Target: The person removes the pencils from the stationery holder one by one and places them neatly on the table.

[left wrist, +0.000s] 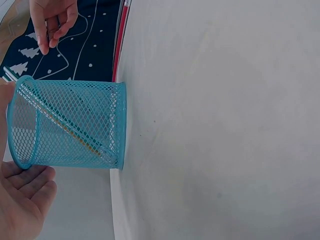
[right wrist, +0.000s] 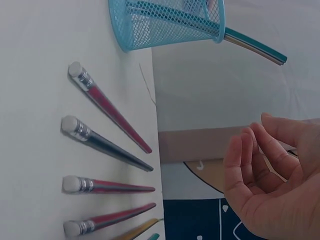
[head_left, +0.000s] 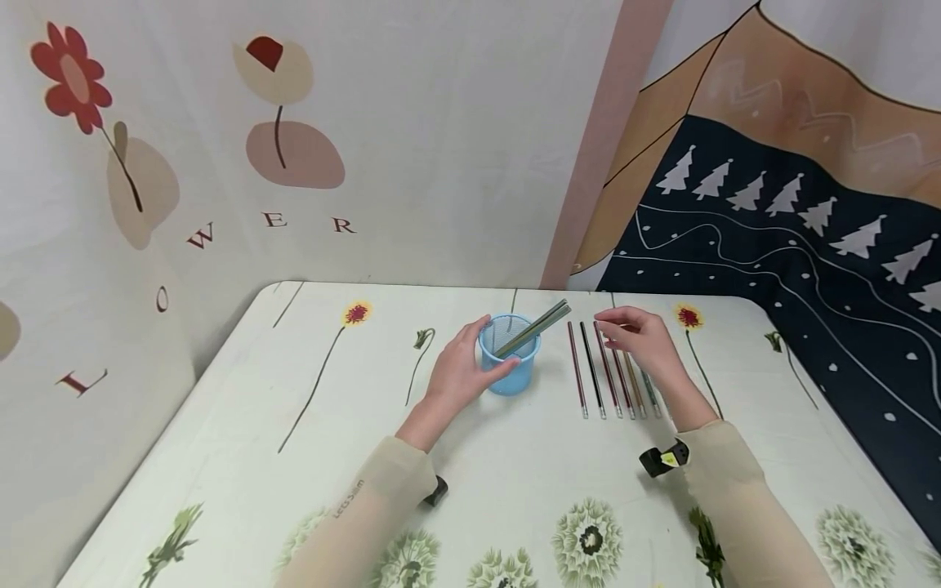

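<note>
A light-blue mesh pencil cup (head_left: 510, 377) stands upright on the table. My left hand (head_left: 459, 363) grips it near the rim, with the thumb on the near side and the fingers round the far left side. Inside lean a few green pencils (head_left: 540, 327), slanting out to the right; the mesh shows their lower ends in the left wrist view. My right hand (head_left: 641, 336) hovers over the far ends of a row of pencils, its fingers (right wrist: 233, 160) loosely bent and holding nothing. That row has a red pencil (right wrist: 117, 117), a black pencil (right wrist: 117, 151) and several others.
The row lies to the right of the cup, eraser ends toward me. A flower-printed cloth covers the table (head_left: 470, 457). Behind it hangs a pale printed curtain (head_left: 441, 163), with a dark tree-patterned cloth (head_left: 735, 245) at the right.
</note>
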Demonstrator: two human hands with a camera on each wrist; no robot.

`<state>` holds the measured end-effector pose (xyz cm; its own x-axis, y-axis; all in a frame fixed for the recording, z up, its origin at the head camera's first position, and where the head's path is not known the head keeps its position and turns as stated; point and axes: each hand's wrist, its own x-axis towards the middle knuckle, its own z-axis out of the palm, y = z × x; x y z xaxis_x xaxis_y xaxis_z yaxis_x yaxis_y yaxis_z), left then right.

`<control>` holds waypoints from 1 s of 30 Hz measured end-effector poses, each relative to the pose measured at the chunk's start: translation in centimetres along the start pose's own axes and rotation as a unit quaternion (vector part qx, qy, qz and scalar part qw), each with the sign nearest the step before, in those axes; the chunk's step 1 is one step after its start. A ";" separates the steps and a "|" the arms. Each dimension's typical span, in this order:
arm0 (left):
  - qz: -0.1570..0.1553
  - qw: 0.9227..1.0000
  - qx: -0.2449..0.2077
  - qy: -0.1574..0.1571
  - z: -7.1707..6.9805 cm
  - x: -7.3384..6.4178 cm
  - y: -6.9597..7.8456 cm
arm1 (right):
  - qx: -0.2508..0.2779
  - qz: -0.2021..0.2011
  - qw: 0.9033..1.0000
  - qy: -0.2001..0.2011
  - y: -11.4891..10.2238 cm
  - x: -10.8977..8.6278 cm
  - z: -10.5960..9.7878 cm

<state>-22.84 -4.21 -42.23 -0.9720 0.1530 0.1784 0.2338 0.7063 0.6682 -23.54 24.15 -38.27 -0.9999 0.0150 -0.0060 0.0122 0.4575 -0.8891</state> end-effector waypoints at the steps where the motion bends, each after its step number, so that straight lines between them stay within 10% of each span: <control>1: 0.000 1.000 -0.001 0.000 0.0 0.0 0.0 | -0.002 -0.002 1.000 0.000 0.0 0.0 0.1; 30: 0.003 1.000 0.004 0.005 0.0 -0.1 0.2 | 0.022 -0.019 0.999 -0.046 -1.5 -0.3 2.6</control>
<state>-22.69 -4.13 -42.10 -0.9704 0.1496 0.1897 0.2389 0.7114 0.6610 -23.28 21.14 -38.16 -0.9963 -0.0844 -0.0131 -0.0235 0.4176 -0.9083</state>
